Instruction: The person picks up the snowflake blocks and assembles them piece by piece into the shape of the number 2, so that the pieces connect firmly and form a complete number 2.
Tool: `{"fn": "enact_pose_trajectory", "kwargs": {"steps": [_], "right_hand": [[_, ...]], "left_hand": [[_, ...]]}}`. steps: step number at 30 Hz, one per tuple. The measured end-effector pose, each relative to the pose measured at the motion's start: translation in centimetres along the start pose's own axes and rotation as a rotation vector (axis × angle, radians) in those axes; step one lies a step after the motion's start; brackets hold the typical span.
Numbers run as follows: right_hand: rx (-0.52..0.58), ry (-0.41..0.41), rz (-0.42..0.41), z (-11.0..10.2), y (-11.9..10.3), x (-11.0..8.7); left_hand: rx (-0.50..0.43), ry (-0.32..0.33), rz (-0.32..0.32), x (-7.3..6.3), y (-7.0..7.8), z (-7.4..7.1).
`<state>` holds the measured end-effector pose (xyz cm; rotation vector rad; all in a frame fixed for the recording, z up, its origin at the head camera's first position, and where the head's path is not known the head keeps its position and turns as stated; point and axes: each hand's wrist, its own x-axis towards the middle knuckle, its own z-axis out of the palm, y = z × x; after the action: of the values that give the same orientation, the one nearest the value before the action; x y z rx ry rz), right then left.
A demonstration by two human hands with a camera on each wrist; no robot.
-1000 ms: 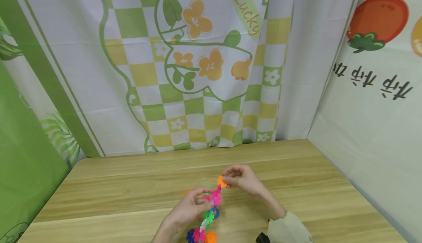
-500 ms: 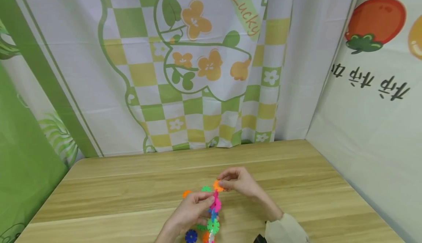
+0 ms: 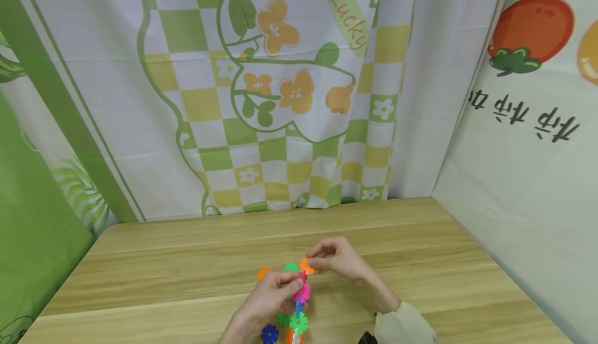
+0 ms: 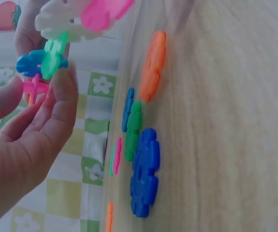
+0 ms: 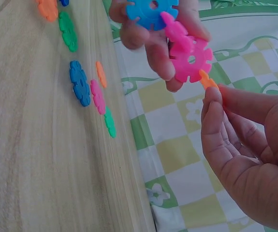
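Note:
My left hand holds a chain of notched interlocking plastic discs by its upper, pink end. Down from a pink disc run a blue disc, a green disc and a white one, with more pink beyond. Thumb and forefinger of my right hand pinch an orange disc. In the right wrist view the orange disc's edge meets the rim of a pink disc; whether it sits in a slot is hard to tell. Fingers hide part of the chain.
Loose discs lie flat on the wooden table: a dark blue disc, a green disc, an orange disc and several others around the left hand. A patterned curtain hangs behind the table's far edge.
Both hands have shifted slightly left and down. The chain has turned from slanting to hanging nearly straight down, and the orange disc has moved with the right hand, staying by its pink end.

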<state>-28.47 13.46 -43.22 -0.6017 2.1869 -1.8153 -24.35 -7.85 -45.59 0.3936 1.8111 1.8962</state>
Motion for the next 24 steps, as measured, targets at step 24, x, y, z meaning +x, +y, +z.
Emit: {"fn": "enact_pose_trajectory", "kwargs": {"steps": [24], "right_hand": [[0.018,-0.016,0.033,0.27,0.05,-0.16]], "left_hand": [[-0.068,-0.047,0.059,0.16,-0.32,-0.28]]}}
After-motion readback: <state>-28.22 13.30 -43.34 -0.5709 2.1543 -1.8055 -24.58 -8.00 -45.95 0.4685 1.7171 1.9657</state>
